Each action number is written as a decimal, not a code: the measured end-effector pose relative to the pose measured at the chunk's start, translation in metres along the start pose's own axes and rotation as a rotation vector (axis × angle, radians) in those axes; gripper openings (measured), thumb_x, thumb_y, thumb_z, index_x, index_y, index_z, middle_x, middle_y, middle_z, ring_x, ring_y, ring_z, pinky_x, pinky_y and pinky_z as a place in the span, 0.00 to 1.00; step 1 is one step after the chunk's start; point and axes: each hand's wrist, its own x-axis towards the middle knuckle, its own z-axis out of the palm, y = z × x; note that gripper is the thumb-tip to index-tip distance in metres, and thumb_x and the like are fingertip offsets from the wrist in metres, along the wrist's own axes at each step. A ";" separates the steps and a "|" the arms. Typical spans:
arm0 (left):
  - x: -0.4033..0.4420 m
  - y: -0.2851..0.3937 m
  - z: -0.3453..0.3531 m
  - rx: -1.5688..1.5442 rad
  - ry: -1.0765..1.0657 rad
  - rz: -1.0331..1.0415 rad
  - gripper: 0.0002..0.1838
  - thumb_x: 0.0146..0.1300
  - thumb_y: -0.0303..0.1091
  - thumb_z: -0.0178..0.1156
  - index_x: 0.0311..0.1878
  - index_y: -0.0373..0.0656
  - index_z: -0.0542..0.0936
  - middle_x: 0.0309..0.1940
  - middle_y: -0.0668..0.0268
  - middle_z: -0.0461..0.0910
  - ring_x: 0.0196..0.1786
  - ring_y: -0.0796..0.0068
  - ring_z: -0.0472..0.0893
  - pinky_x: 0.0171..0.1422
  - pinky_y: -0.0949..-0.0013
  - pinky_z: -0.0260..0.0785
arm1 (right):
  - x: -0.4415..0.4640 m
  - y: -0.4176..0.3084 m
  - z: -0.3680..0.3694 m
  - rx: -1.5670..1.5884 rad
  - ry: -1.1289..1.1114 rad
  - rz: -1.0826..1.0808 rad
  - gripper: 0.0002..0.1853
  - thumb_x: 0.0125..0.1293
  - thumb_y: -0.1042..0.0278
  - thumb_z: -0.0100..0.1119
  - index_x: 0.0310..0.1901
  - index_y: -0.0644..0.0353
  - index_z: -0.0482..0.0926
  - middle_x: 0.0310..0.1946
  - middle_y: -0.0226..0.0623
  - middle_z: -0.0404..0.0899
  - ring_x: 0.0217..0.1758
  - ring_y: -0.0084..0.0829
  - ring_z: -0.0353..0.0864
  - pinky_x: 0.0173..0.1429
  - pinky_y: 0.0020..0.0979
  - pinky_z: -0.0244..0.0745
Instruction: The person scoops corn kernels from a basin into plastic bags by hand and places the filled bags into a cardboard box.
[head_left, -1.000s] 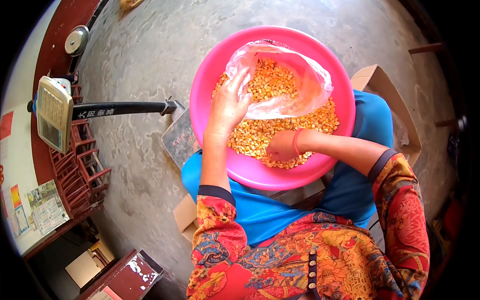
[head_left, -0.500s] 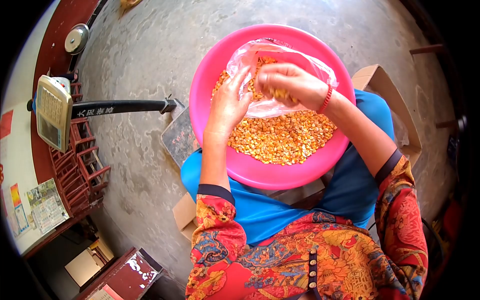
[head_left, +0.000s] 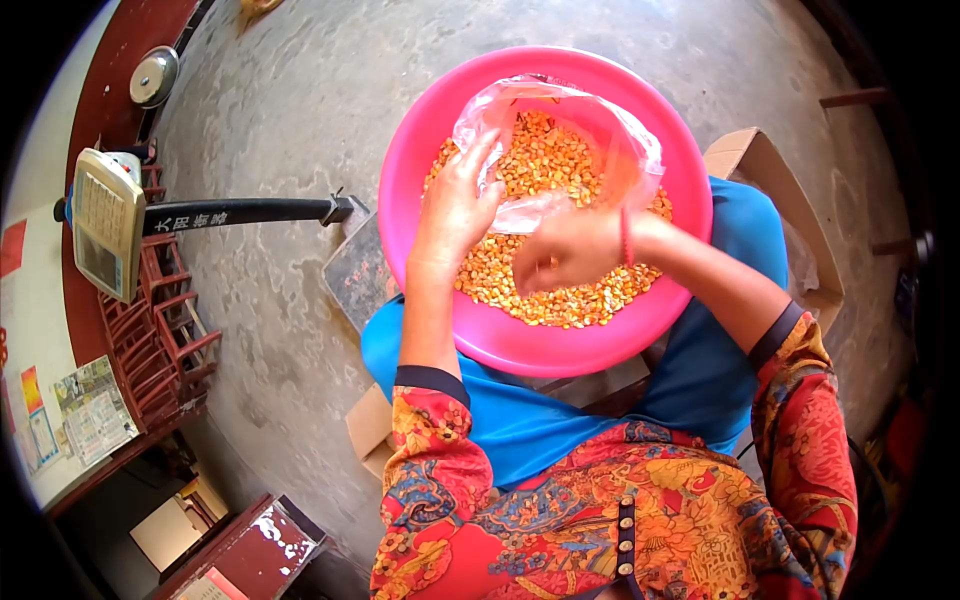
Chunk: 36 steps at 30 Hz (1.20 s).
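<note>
A wide pink basin (head_left: 480, 345) rests on my lap, with loose yellow-orange corn kernels (head_left: 570, 305) spread over its near part. Inside its far part lies a clear plastic bag (head_left: 475, 110), its mouth spread, with more kernels showing in it. My left hand (head_left: 455, 205) grips the bag's left edge, fingers pointing away from me. Over the loose kernels, just on the near side of the bag, is my right hand (head_left: 575, 250), a red bracelet at its wrist. Its fingers curve downward and are smeared by motion, so what they hold cannot be made out.
A platform scale stands at the left, with its display head (head_left: 105, 225), black post (head_left: 240, 212) and metal plate (head_left: 355, 265). Beyond it are dark red wooden racks (head_left: 165, 330). An open cardboard box (head_left: 735, 155) stands right of my knee.
My right hand, seen earlier over the bag's mouth with kernels in it, has come down toward me over the loose corn. More kernels show inside the bag. My left hand stays nearly still.
</note>
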 end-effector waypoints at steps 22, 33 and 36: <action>-0.001 -0.002 -0.002 -0.052 0.009 -0.002 0.31 0.49 0.26 0.60 0.61 0.44 0.70 0.54 0.51 0.75 0.59 0.57 0.74 0.62 0.64 0.65 | 0.013 0.048 0.058 0.151 -0.272 0.516 0.14 0.59 0.57 0.49 0.34 0.58 0.80 0.30 0.38 0.81 0.32 0.36 0.80 0.36 0.37 0.73; -0.002 -0.002 -0.001 -0.017 0.017 0.026 0.30 0.50 0.27 0.59 0.60 0.46 0.70 0.48 0.49 0.76 0.52 0.51 0.75 0.58 0.58 0.67 | -0.004 -0.018 -0.021 0.615 0.027 0.259 0.14 0.69 0.55 0.49 0.38 0.56 0.77 0.30 0.24 0.75 0.30 0.13 0.72 0.26 0.18 0.67; 0.000 0.000 0.002 -0.007 0.016 0.010 0.29 0.51 0.27 0.58 0.60 0.46 0.70 0.49 0.50 0.76 0.53 0.52 0.75 0.58 0.58 0.67 | -0.003 -0.001 -0.034 0.640 0.545 0.162 0.12 0.68 0.61 0.49 0.41 0.60 0.77 0.32 0.25 0.76 0.34 0.14 0.73 0.37 0.18 0.69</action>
